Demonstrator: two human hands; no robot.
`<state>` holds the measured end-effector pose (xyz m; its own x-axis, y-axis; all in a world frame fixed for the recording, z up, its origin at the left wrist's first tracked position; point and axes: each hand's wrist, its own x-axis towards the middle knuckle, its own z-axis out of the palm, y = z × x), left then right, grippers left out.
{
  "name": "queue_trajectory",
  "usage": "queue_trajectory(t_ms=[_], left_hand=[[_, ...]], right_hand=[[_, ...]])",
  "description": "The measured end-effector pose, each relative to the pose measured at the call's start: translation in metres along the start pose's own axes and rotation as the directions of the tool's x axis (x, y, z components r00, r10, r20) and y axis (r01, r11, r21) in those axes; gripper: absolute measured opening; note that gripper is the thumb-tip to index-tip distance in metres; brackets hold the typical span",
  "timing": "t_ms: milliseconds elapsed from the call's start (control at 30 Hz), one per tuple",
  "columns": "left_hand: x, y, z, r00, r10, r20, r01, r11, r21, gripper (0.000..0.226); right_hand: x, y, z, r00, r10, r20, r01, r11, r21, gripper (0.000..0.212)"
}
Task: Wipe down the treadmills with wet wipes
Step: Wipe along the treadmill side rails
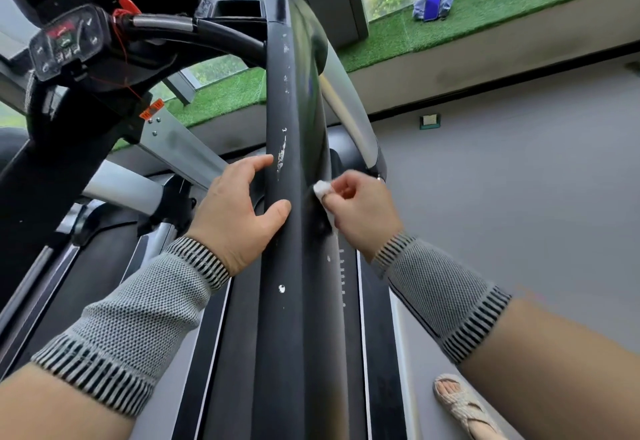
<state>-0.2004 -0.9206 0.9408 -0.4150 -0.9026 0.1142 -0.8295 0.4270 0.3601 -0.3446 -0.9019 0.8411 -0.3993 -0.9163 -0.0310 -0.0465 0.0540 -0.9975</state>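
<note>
Beside grey floor (519,180), right hand (360,211) pinches wipe (323,192) — against handrail (294,162).

left hand (239,212) left of handrail (294,169), wipe (323,191) right

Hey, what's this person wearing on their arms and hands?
Both hands, the left hand and the right hand, are bare: no gloves. Each forearm wears a short grey knitted sleeve with black-and-white striped ribbing at both ends; the other matches. No rings or watch visible.

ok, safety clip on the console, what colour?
Red; the safety clip shows clearly in the head view, top left by the console.
</note>
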Motion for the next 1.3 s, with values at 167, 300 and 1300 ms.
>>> queue_trajectory(t_ms=[167, 300, 1300], left_hand=[[-0.002, 0.0, 0.0, 1.0, -0.016, 0.004, 0.016, 1.0, -0.007, 0.074], [-0.003, -0.002, 0.002, 1.0, -0.006, -0.03, 0.006, 1.0, -0.002, 0.06], [-0.015, 0.004, 0.008, 1.0, -0.027, -0.005, 0.026, 0.986, -0.167, 0.061]], right_hand=[[0.031, -0.034, 0.005, 0.993, -0.114, -0.032, 0.112, 0.992, -0.059, 0.016], [-0.013, -0.014, 0.002, 0.98, -0.197, 0.03, 0.198, 0.979, -0.048, 0.015], [-0.032, -0.009, 0.005, 0.974, -0.209, -0.09, 0.217, 0.972, 0.094, 0.013]])
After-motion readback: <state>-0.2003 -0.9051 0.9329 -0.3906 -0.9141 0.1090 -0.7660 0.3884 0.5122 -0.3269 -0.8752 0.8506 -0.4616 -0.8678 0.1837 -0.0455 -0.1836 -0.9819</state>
